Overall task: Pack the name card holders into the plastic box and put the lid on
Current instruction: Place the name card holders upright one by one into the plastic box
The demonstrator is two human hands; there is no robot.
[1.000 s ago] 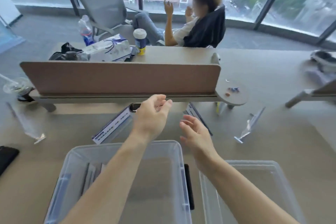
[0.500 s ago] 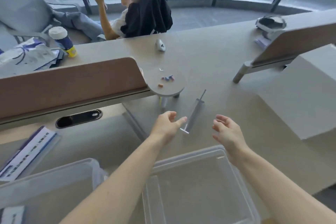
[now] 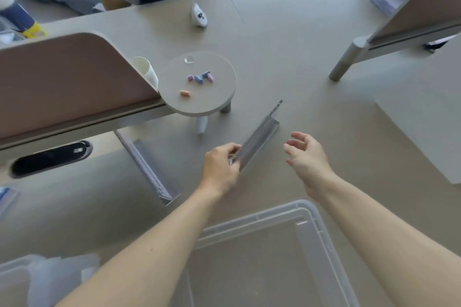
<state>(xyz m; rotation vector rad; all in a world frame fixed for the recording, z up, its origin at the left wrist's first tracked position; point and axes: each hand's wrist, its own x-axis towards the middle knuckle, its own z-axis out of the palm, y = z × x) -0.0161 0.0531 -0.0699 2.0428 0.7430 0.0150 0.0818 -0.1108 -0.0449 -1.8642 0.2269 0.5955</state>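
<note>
A clear acrylic name card holder [image 3: 258, 142] lies slanted on the grey table. My left hand [image 3: 220, 168] pinches its near end. My right hand [image 3: 308, 157] hovers just right of it, fingers apart and empty. A second clear holder [image 3: 147, 164] lies to the left, under the divider's edge. The clear plastic lid [image 3: 316, 229] lies flat in front of me, between my forearms. A corner of the clear plastic box [image 3: 37, 274] shows at the bottom left; its contents are hidden.
A brown desk divider [image 3: 69, 82] ends in a round shelf [image 3: 199, 82] with several small coloured pieces. Beyond it lies a white mouse-like device [image 3: 198, 15], and a person sits across the table. A second divider [image 3: 409, 15] stands at the far right. A cable slot [image 3: 50, 158] opens on the left.
My view has swung right and down. My left hand has reached forward and closed on the near end of the slanted holder. My right hand has moved in beside it.
</note>
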